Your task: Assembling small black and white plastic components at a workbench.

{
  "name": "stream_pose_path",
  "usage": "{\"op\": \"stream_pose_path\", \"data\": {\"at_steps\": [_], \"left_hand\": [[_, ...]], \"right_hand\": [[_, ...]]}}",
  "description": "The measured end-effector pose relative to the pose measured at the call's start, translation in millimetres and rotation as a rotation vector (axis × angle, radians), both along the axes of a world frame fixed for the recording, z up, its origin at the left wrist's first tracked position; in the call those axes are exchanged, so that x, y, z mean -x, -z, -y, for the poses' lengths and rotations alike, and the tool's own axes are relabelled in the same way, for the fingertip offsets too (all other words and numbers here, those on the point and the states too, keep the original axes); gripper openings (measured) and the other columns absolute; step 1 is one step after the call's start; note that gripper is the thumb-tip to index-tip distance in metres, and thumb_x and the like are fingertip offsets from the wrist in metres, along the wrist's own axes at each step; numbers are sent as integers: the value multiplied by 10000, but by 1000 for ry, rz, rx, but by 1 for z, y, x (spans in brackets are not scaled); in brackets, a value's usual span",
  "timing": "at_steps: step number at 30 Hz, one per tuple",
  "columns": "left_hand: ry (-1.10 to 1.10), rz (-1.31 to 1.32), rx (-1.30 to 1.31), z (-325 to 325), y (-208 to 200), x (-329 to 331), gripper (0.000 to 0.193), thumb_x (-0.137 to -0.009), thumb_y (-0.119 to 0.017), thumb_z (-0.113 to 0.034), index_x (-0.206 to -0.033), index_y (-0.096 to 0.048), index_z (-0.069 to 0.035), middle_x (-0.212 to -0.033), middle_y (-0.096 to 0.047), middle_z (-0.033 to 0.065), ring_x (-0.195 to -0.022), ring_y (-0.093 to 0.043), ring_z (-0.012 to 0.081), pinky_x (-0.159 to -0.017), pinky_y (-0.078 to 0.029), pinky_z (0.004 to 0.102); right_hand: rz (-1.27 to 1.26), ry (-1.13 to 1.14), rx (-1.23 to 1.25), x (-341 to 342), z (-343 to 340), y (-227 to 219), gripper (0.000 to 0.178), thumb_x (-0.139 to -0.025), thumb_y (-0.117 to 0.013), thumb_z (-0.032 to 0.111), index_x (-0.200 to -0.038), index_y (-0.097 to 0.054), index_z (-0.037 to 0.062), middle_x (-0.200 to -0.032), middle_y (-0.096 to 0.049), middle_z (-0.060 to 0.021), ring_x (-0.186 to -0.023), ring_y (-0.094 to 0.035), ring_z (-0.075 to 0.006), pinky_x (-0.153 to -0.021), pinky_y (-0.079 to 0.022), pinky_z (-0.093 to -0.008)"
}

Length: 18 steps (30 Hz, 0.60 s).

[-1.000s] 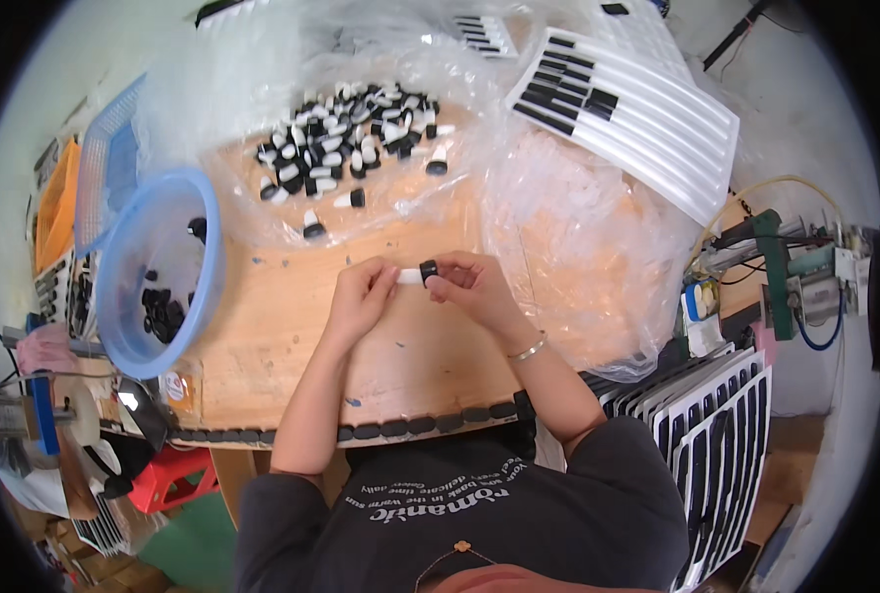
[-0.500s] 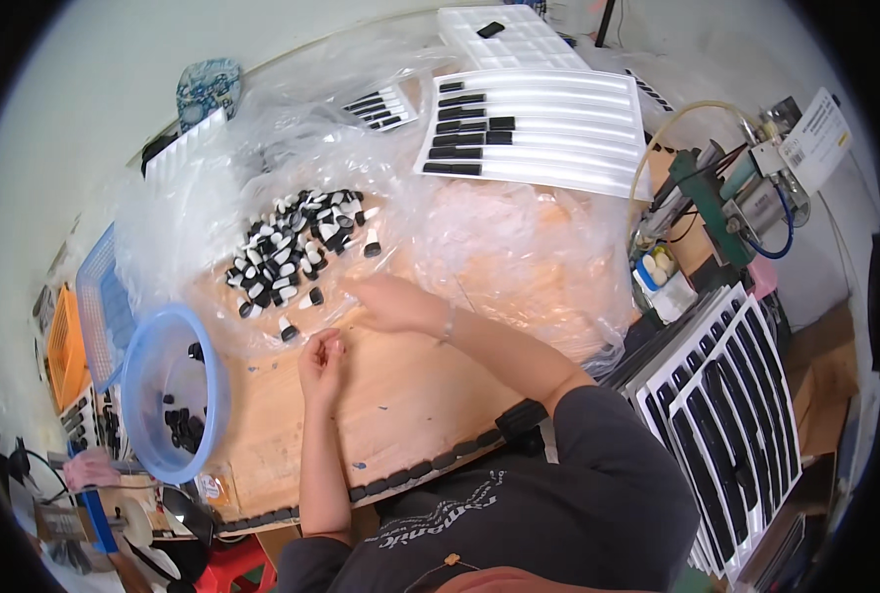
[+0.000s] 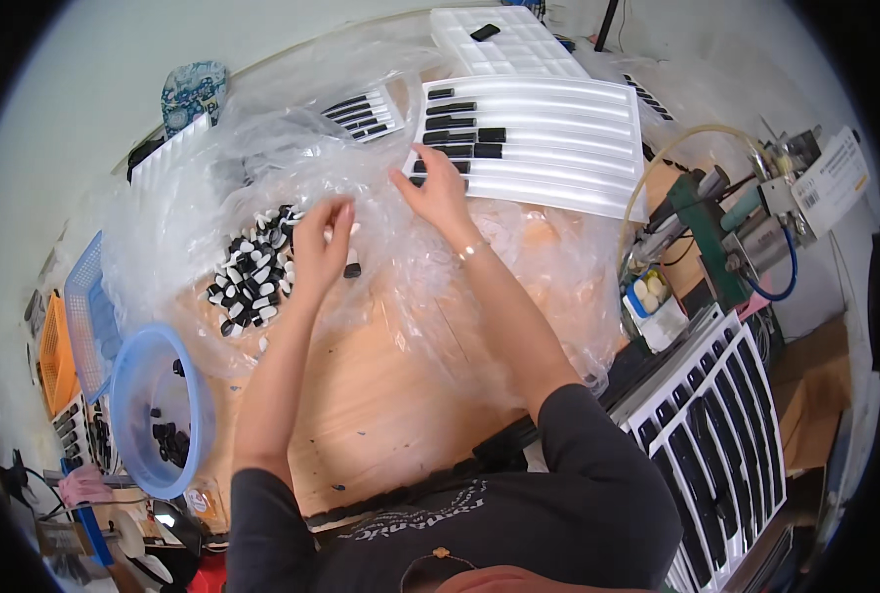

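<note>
My right hand (image 3: 434, 188) is at the near left corner of a white ribbed tray (image 3: 548, 148). Its thumb and forefinger are apart, beside short rows of black pieces (image 3: 450, 124) in the tray's grooves. Over the right side of a heap of small black-and-white caps (image 3: 252, 272), my left hand (image 3: 321, 240) has its fingers bent together. Whatever is between them, if anything, is hidden. A single black-and-white cap (image 3: 352, 269) lies just right of that hand. Clear plastic sheeting (image 3: 400, 257) spreads under the heap and around the tray.
A blue basin (image 3: 128, 415) with some black pieces stands left, near blue and orange baskets (image 3: 56, 356). On the right are a green-framed machine with hoses (image 3: 712, 222), a small tub (image 3: 649, 295) and stacked trays of black pieces (image 3: 716, 425). Another white tray (image 3: 504, 44) lies behind.
My right hand has moved up and right, from the bare board to the tray's left edge. My left hand has reached forward to the heap. The view has shifted slightly.
</note>
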State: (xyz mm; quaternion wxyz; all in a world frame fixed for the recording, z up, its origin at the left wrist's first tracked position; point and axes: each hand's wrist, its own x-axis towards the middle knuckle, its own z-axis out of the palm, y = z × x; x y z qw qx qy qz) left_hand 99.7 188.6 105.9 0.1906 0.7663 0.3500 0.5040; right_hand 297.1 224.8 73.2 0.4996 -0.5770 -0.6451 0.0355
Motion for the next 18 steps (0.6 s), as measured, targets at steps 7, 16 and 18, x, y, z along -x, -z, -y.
{"op": "stream_pose_path", "data": {"at_steps": [7,16,18], "left_hand": [[-107,-588,-264,-163,17,-14,326,-921,-506,-277,-1150,-556,-50,-1167,-589,132,-1092,-550,280,-902,-433,418],[-327,-1405,170,-234,52,24,576,-940,-242,-540,-1235,-566,-166,-1318,-514,79,-1308,-364,305,-1053,-184,606],[-266,-1203,-99,-265,56,46,444,-920,-443,-435,-1249,-559,-161,-1322,-505,103,-1282,-401,275,-1047,-246,562]], "right_hand": [[821,-540,416,76,-52,53,664,-693,-674,462,-1284,-491,221,-1363,-415,-149,-1253,-372,-372,-998,-302,-545],[745,-617,457,47,-36,78,662,-688,-670,477,-1279,-494,235,-1362,-438,-124,-1294,-313,-392,-988,-256,-613],[822,-545,572,58,-31,39,682,-703,-660,494,-1282,-493,174,-1342,-456,-147,-1295,-323,-370,-979,-283,-608]]}}
